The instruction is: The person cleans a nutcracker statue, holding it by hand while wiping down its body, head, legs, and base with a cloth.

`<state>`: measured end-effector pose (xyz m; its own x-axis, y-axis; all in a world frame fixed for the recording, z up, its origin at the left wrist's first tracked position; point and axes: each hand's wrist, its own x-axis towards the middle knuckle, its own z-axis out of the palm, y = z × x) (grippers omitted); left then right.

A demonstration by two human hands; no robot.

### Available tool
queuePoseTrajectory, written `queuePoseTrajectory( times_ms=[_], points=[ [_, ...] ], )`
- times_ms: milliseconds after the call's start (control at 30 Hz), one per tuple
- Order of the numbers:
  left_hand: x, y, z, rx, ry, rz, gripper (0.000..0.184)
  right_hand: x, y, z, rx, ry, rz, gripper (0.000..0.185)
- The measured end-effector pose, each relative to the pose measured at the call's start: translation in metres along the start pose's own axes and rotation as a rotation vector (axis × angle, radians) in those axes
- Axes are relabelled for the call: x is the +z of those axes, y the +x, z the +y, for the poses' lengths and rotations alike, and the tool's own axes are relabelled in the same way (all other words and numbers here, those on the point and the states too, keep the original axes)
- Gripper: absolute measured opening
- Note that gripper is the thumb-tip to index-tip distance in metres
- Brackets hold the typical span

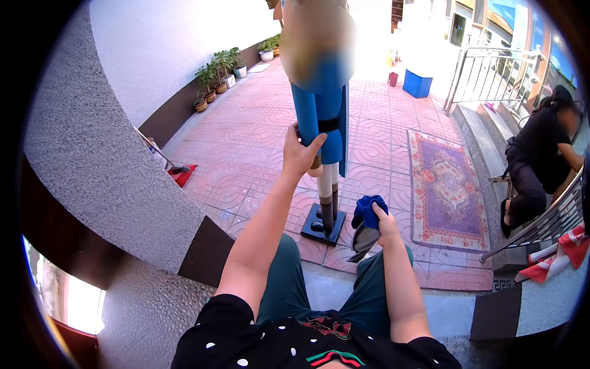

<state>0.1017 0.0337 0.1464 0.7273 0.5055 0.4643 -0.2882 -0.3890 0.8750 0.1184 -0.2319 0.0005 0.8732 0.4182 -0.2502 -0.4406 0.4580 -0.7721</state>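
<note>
In front of me stands a tall painted figure (332,143) with a blue coat, black belt and white legs. Its feet rest on a dark square base (314,227) on the tiles. My left hand (300,152) is wrapped round the figure's arm, thumb toward the belt. Lower and to the right, my right hand (386,224) grips a bunched blue cloth (369,212), with a grey part hanging down beneath it. The cloth is apart from the figure. The figure's upper part is blurred.
A patterned rug (452,187) lies on the right. Beyond it a person in dark clothes (544,150) sits by steps (482,138) and a metal railing (491,67). Potted plants (221,71) line the left wall. A red dustpan (182,176) and a blue box (418,83) stand farther off.
</note>
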Motion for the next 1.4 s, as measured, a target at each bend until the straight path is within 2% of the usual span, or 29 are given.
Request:
queuePoseTrajectory(
  times_ms=[33, 167, 233, 300, 433, 500, 533, 600, 667, 800, 833, 933, 1000, 1033, 1100, 1133, 1167, 1200, 1233, 1267, 1300, 1367, 1400],
  points=[
    [-0.002, 0.003, 0.012, -0.002, 0.025, 0.003, 0.078, 0.001, -0.001, -0.004, 0.016, -0.018, 0.011, 0.030],
    [-0.015, 0.035, 0.054, 0.297, 0.131, 0.150, 0.092, -0.006, 0.006, 0.001, -0.027, 0.011, 0.077, 0.029],
    [-0.019, 0.055, 0.078, 0.341, 0.215, 0.281, 0.094, -0.007, 0.006, 0.000, -0.027, 0.044, 0.054, 0.029],
    [-0.025, 0.082, 0.093, 0.381, 0.241, 0.301, 0.092, -0.007, 0.005, -0.002, 0.015, 0.031, 0.057, 0.030],
    [-0.025, 0.100, 0.115, 0.291, 0.328, 0.190, 0.083, -0.005, 0.000, -0.008, 0.014, 0.054, -0.010, 0.031],
    [-0.021, 0.099, 0.115, 0.317, 0.268, 0.168, 0.067, -0.002, -0.001, -0.009, -0.008, 0.035, -0.032, 0.030],
    [-0.018, 0.097, 0.115, 0.316, 0.271, 0.169, 0.067, 0.000, -0.003, -0.010, -0.022, 0.000, -0.083, 0.030],
    [-0.009, 0.089, 0.114, 0.351, 0.179, 0.283, 0.055, 0.008, -0.007, -0.009, -0.035, -0.038, -0.134, 0.029],
    [-0.007, 0.085, 0.115, 0.302, 0.161, 0.272, 0.054, 0.019, -0.008, -0.010, -0.079, -0.138, -0.065, 0.029],
    [-0.007, 0.088, 0.109, 0.255, 0.142, 0.250, 0.057, 0.070, -0.015, -0.052, -0.198, -0.107, -0.137, 0.027],
    [-0.007, 0.090, 0.107, 0.242, 0.164, 0.249, 0.060, 0.088, -0.015, -0.069, -0.264, -0.149, -0.127, 0.026],
    [-0.005, 0.086, 0.111, 0.232, 0.152, 0.250, 0.057, 0.164, -0.047, -0.131, -0.656, -0.264, -0.199, 0.038],
    [-0.004, 0.089, 0.098, 0.256, 0.201, 0.255, 0.055, 0.201, -0.044, -0.157, -0.908, -0.401, -0.235, 0.034],
    [-0.003, 0.089, 0.096, 0.254, 0.195, 0.257, 0.055, 0.218, -0.039, -0.169, -1.049, -0.524, -0.203, 0.035],
    [-0.002, 0.087, 0.093, 0.175, 0.020, 0.192, 0.058, 0.252, -0.035, -0.184, -1.499, -0.781, -0.018, 0.042],
    [-0.003, 0.082, 0.095, 0.198, 0.114, 0.171, 0.047, 0.266, -0.031, -0.187, -1.580, -0.854, -0.008, 0.047],
    [0.000, 0.092, 0.086, 0.197, 0.110, 0.170, 0.047, 0.278, -0.024, -0.185, -1.625, -0.949, -0.020, 0.053],
    [0.005, 0.111, 0.066, 0.138, -0.452, 0.055, 0.042, 0.288, -0.014, -0.180, -1.602, -1.052, -0.038, 0.055],
    [0.002, 0.101, 0.089, 0.070, -1.012, -0.068, 0.040, 0.296, -0.005, -0.173, -1.578, -1.154, -0.057, 0.056],
    [0.001, 0.075, 0.104, -0.159, -1.106, -0.034, 0.044, 0.300, 0.002, -0.165, -1.538, -1.190, -0.086, 0.056],
    [0.001, 0.085, 0.093, -0.163, -1.109, -0.033, 0.044, 0.302, 0.009, -0.163, -1.535, -1.195, -0.086, 0.056],
    [0.004, 0.115, 0.063, 0.041, -1.037, -0.130, 0.040, 0.307, 0.022, -0.162, -1.523, -1.067, -0.090, 0.056],
    [0.001, 0.116, 0.068, -0.062, -1.131, -0.133, 0.042, 0.308, 0.028, -0.162, -1.538, -0.993, -0.078, 0.055]
  ],
)
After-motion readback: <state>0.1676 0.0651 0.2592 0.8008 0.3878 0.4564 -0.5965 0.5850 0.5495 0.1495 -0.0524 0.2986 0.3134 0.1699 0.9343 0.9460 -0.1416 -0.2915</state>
